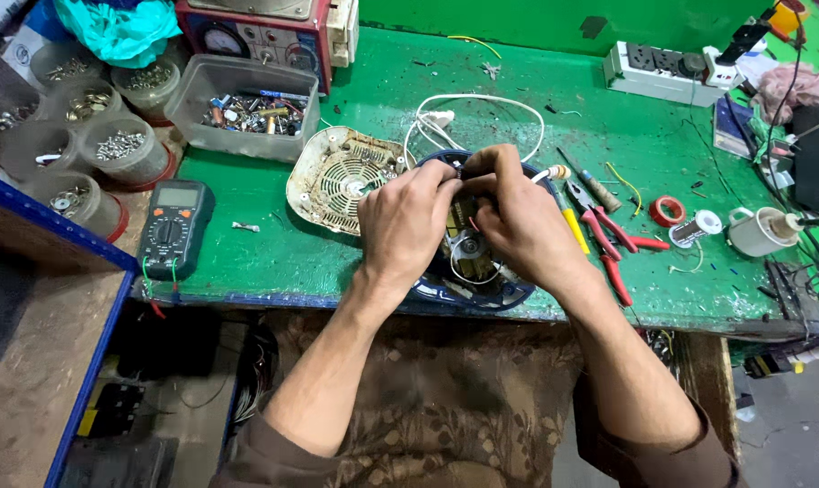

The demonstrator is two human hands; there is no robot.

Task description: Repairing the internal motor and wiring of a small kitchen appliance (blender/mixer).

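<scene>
Both hands met over a small motor assembly (pixel 468 248) sitting in a round blue housing (pixel 482 294) at the near edge of the green desk (pixel 355 90). The left hand (pixel 405 221) lay curled over the left side of the assembly, its fingers (pixel 441 185) bent and pressed together against the top of the part. The right hand (pixel 518 221) covered the right side, its fingers (pixel 482 172) bent inward and touching those of the left; whether they pinched anything could not be told. A dirty cream vent cover (pixel 332 176) lay just left of the housing, and a white cable (pixel 482 101) looped behind it. Red-handled pliers (pixel 608 235) and a yellow-handled screwdriver (pixel 572 226) lay just right of the hand, and a digital multimeter (pixel 176 226) rested well apart at the desk's left edge.
</scene>
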